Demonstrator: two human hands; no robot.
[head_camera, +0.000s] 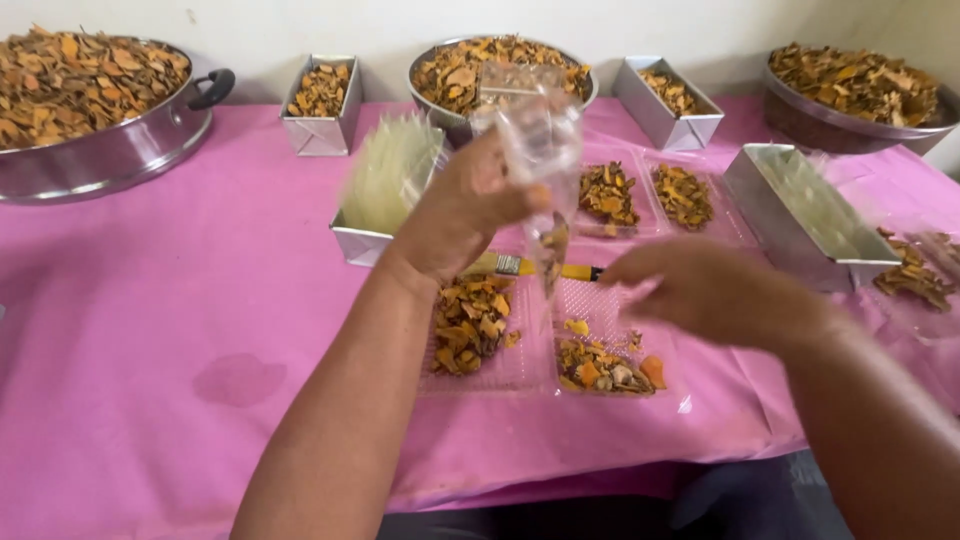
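My left hand is raised over the pink table and grips a clear plastic bag with a few orange-brown dried pieces low inside it. My right hand hovers just right of the bag's lower end, blurred, fingers loosely curled, holding nothing I can make out. Below the hands lie clear plastic trays with piles of dried orange pieces, and a small brush with a yellow handle rests across them.
A large steel pot of dried pieces stands at the back left, a steel bowl at the back middle, another at the back right. Small metal tins sit around. A tin of clear bags stands left of centre.
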